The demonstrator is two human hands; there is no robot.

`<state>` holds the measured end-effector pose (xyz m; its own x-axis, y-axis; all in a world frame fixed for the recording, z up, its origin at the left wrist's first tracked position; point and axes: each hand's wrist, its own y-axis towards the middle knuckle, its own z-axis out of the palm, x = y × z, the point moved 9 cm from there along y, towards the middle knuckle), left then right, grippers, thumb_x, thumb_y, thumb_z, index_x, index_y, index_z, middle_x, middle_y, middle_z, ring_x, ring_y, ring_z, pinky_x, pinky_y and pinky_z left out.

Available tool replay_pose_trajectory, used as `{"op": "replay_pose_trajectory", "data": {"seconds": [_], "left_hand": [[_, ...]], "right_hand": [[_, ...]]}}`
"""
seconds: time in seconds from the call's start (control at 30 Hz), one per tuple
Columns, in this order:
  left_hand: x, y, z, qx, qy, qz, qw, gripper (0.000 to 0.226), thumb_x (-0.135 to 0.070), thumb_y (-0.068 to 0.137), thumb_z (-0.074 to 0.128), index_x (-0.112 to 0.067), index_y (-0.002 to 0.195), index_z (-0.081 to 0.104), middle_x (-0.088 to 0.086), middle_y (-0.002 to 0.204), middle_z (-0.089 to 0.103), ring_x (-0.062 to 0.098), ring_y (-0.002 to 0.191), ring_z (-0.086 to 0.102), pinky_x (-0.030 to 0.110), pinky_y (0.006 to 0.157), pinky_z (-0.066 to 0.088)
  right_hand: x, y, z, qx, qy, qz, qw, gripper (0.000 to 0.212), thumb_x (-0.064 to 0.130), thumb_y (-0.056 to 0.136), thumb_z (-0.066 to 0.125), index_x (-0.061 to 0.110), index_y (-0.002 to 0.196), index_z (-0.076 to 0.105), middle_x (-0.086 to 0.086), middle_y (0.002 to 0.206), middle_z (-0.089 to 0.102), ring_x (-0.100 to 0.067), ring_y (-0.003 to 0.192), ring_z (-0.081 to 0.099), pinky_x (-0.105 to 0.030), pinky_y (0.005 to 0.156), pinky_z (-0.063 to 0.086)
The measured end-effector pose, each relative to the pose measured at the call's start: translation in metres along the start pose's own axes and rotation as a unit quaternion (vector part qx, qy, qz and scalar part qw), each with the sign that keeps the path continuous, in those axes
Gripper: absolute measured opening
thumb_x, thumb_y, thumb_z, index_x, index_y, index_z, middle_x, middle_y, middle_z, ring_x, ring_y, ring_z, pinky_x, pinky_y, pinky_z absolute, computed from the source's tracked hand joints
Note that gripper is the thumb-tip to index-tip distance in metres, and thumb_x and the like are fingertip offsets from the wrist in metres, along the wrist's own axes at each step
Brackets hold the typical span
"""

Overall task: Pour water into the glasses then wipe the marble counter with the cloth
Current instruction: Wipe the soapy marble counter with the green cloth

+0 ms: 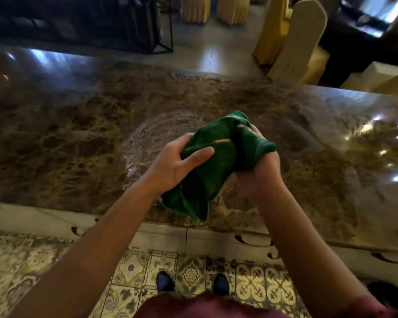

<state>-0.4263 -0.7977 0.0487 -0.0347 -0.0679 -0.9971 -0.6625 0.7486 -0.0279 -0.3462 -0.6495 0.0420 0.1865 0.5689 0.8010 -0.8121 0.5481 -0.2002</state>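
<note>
A bunched dark green cloth (213,166) is held up over the brown marble counter (78,134), near its front edge. My left hand (177,164) grips the cloth's left side, thumb on top. My right hand (262,166) clutches its right side, with the fabric bulging out above the fingers. A loose corner hangs down toward the counter's front edge. Behind the cloth a wet, glassy round patch (147,138) glistens on the marble. No glasses or water vessel are in view.
The counter stretches left and right, with bright light reflections at the right (386,143). Beyond its far edge stand cloth-covered chairs (296,47) and a dark metal rack (101,24). Patterned floor tiles (251,285) and my shoes lie below.
</note>
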Motion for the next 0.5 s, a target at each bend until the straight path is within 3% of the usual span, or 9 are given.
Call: {"op": "replay_pose_trajectory", "data": {"seconds": [0.07, 0.13, 0.17, 0.23, 0.3, 0.4, 0.5], "left_hand": [[-0.007, 0.001, 0.019, -0.002, -0.029, -0.004, 1.0, 0.034, -0.03, 0.09, 0.071, -0.014, 0.12, 0.066, 0.012, 0.113, 0.075, 0.021, 0.104, 0.074, 0.034, 0.086, 0.061], [-0.014, 0.002, 0.03, -0.029, -0.051, 0.004, 0.998, 0.032, -0.022, 0.09, 0.072, -0.005, 0.117, 0.067, 0.016, 0.11, 0.075, 0.022, 0.098, 0.075, 0.034, 0.083, 0.062], [-0.018, 0.003, 0.038, -0.048, -0.056, 0.008, 0.997, 0.032, -0.023, 0.089, 0.072, -0.003, 0.113, 0.067, 0.016, 0.106, 0.076, 0.022, 0.094, 0.074, 0.034, 0.081, 0.062], [-0.025, 0.004, 0.055, -0.075, -0.092, 0.006, 0.993, 0.031, -0.03, 0.088, 0.071, -0.006, 0.108, 0.069, 0.012, 0.1, 0.077, 0.021, 0.092, 0.074, 0.032, 0.079, 0.061], [-0.027, 0.004, 0.073, -0.07, -0.162, -0.005, 0.984, 0.037, -0.037, 0.089, 0.07, -0.008, 0.111, 0.07, 0.01, 0.104, 0.077, 0.023, 0.098, 0.074, 0.033, 0.083, 0.06], [-0.028, 0.004, 0.106, -0.004, -0.246, -0.034, 0.969, 0.055, -0.049, 0.09, 0.06, -0.006, 0.122, 0.068, 0.017, 0.121, 0.073, 0.03, 0.115, 0.07, 0.039, 0.097, 0.057], [-0.025, 0.005, 0.135, 0.056, -0.318, -0.072, 0.944, 0.05, -0.045, 0.1, 0.047, -0.008, 0.12, 0.074, 0.018, 0.127, 0.07, 0.027, 0.122, 0.066, 0.036, 0.1, 0.055]], "right_hand": [[0.008, 0.0, -0.015, 0.011, 0.037, 0.042, 0.998, 0.029, 0.024, 0.1, 0.05, 0.008, 0.109, 0.072, -0.015, 0.094, 0.077, -0.028, 0.083, 0.075, -0.038, 0.07, 0.063], [0.006, 0.001, -0.03, 0.019, 0.051, 0.102, 0.993, 0.056, 0.043, 0.107, 0.039, 0.008, 0.094, 0.08, -0.017, 0.093, 0.078, -0.028, 0.079, 0.078, -0.036, 0.067, 0.063], [0.008, 0.004, -0.04, 0.032, 0.049, 0.118, 0.991, 0.063, 0.055, 0.105, 0.038, 0.008, 0.099, 0.081, -0.019, 0.106, 0.077, -0.031, 0.09, 0.078, -0.039, 0.077, 0.063], [0.015, 0.011, -0.065, 0.047, 0.028, 0.13, 0.99, 0.08, 0.073, 0.098, 0.038, 0.006, 0.13, 0.07, -0.024, 0.137, 0.065, -0.039, 0.121, 0.067, -0.053, 0.103, 0.053], [0.014, 0.008, -0.082, 0.097, -0.009, 0.156, 0.983, 0.091, 0.079, 0.094, 0.038, 0.007, 0.146, 0.057, -0.024, 0.146, 0.06, -0.043, 0.133, 0.058, -0.06, 0.111, 0.045], [0.015, 0.0, -0.102, 0.15, -0.095, 0.164, 0.97, 0.061, 0.051, 0.097, 0.05, 0.008, 0.139, 0.061, -0.018, 0.126, 0.072, -0.035, 0.11, 0.07, -0.045, 0.086, 0.061], [0.035, 0.005, -0.121, 0.148, -0.177, 0.09, 0.969, 0.035, 0.019, 0.097, 0.062, 0.012, 0.13, 0.066, -0.014, 0.111, 0.073, -0.027, 0.093, 0.07, -0.038, 0.073, 0.058]]}}
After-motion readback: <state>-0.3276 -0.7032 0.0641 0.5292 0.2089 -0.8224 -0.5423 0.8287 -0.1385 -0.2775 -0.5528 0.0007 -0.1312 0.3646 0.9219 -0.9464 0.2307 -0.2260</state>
